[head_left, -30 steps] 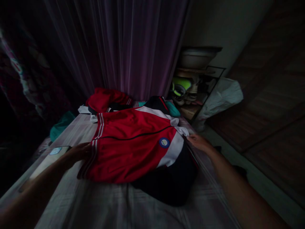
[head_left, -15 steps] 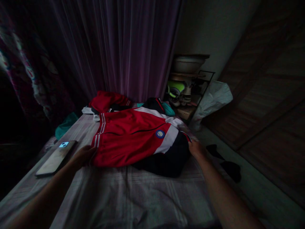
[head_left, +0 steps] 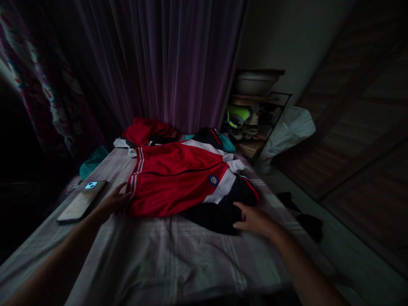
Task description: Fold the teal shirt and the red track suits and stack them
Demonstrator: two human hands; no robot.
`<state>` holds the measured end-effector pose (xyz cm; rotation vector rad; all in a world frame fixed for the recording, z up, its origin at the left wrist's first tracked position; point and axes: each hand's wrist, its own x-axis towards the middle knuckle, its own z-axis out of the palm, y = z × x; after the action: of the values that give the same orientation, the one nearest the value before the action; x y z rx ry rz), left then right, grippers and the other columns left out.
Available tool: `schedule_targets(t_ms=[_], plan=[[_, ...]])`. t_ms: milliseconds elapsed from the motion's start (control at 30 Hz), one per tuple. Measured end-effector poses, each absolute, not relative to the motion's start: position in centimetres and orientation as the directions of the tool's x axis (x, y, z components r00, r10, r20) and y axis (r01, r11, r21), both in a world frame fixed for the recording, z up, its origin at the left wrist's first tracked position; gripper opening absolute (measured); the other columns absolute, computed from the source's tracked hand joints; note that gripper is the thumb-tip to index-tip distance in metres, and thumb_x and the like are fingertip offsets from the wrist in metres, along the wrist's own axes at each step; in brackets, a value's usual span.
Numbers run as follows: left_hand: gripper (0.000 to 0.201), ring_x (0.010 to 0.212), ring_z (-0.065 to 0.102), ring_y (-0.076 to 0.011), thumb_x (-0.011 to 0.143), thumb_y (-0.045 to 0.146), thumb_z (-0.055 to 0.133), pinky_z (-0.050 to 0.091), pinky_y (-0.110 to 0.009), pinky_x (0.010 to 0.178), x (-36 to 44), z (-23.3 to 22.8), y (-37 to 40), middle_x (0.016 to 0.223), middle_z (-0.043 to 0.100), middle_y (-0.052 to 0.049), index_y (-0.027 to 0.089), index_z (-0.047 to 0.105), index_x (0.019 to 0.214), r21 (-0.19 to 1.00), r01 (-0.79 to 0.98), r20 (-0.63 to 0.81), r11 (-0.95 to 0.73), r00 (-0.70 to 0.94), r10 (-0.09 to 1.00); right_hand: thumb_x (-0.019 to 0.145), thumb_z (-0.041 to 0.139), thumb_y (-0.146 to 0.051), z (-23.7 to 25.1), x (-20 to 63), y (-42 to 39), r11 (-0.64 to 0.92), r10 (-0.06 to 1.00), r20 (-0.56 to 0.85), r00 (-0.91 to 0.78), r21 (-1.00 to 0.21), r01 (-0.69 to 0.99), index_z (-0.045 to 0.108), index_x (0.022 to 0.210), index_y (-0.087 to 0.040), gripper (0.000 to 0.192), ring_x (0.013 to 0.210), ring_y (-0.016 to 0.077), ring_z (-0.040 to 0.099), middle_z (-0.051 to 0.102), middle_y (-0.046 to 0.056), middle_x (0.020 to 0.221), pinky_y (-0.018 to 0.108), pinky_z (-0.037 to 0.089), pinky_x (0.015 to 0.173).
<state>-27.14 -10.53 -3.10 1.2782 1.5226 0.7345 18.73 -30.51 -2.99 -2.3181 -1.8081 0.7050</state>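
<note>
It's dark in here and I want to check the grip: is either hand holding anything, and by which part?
The left hand touches the red jacket at its striped left edge; the right hand rests on its dark part. Whether either grips the cloth cannot be told.

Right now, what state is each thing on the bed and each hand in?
Red jacket: spread flat, dark part bunched.
Phone: lying flat, camera side up.
Left hand: resting on jacket's edge.
Right hand: open, on dark part.
Clothes pile: crumpled.

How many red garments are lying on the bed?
2. One red jacket is spread flat mid-bed, between the left hand and right hand. Another red garment lies crumpled behind it, by the curtain. Others may be hidden.
</note>
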Motion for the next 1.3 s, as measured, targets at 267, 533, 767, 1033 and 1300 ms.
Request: schedule_targets(t_ms=[267, 533, 767, 1033, 1300], plan=[[0.063, 0.093, 0.071, -0.0292, 0.029, 0.035, 0.093, 0.058, -0.029, 0.065, -28.3, -3.1, -11.4, 0.098, 0.077, -0.009, 0.02, 0.076, 0.088, 0.931, 0.23, -0.313, 0.283, 0.108, 0.943, 0.081, 0.064, -0.027, 3.4, 19.7, -28.4, -0.244, 0.962, -0.161, 0.221, -0.137, 0.96, 0.076, 0.097, -0.028, 0.02, 0.093, 0.025, 0.069, 0.076, 0.005, 0.098, 0.033, 0.048, 0.08], [0.052, 0.08, 0.07, -0.0223, 0.034, 0.04, 0.09, 0.052, -0.023, 0.057, -27.5, -3.9, -11.7, 0.087, 0.077, -0.006, 0.02, 0.076, 0.079, 0.93, 0.266, -0.272, 0.254, 0.031, 0.962, 0.091, 0.045, -0.018, 8.1, 14.9, -15.3, -0.154, 0.869, 0.446, 0.215, -0.17, 0.973, 0.062, 0.131, -0.019, 0.043, 0.11, 0.0278, 0.065, 0.071, 0.014, 0.121, 0.038, 0.049, 0.091], [0.057, 0.08, 0.071, -0.0204, 0.032, 0.042, 0.093, 0.055, -0.024, 0.063, -27.8, -4.7, -11.7, 0.087, 0.077, -0.005, 0.019, 0.075, 0.081, 0.941, 0.18, -0.288, 0.286, -0.013, 0.957, 0.088, 0.062, -0.043, 1.7, 11.2, -19.4, 0.192, 0.95, 0.294, -0.11, -0.269, 0.944, 0.068, 0.123, -0.029, 0.038, 0.084, 0.0209, 0.07, 0.075, 0.004, 0.103, 0.03, 0.053, 0.072], [0.083, 0.105, 0.07, -0.0287, 0.044, 0.074, 0.082, 0.06, -0.031, 0.077, -28.3, -4.3, -12.7, 0.11, 0.076, -0.01, 0.021, 0.073, 0.107, 0.922, 0.337, -0.226, 0.19, 0.069, 0.972, 0.088, 0.061, -0.031, -3.3, 8.2, -20.6, 0.215, 0.974, 0.134, -0.181, -0.31, 0.926, 0.072, 0.078, -0.025, 0.016, 0.08, 0.0219, 0.069, 0.074, 0.004, 0.089, 0.029, 0.05, 0.069], [0.082, 0.135, 0.05, -0.0359, 0.068, 0.077, 0.064, 0.057, -0.039, 0.097, -29.5, -6.0, -14.0, 0.156, 0.042, -0.012, 0.026, 0.063, 0.132, 0.674, 0.634, 0.137, -0.379, 0.396, 0.908, 0.092, 0.04, -0.04, 5.3, 20.0, -19.9, 0.074, 0.932, 0.301, 0.199, -0.699, 0.711, 0.064, 0.084, -0.02, 0.032, 0.075, 0.0207, 0.065, 0.068, 0.003, 0.076, 0.032, 0.052, 0.068]])
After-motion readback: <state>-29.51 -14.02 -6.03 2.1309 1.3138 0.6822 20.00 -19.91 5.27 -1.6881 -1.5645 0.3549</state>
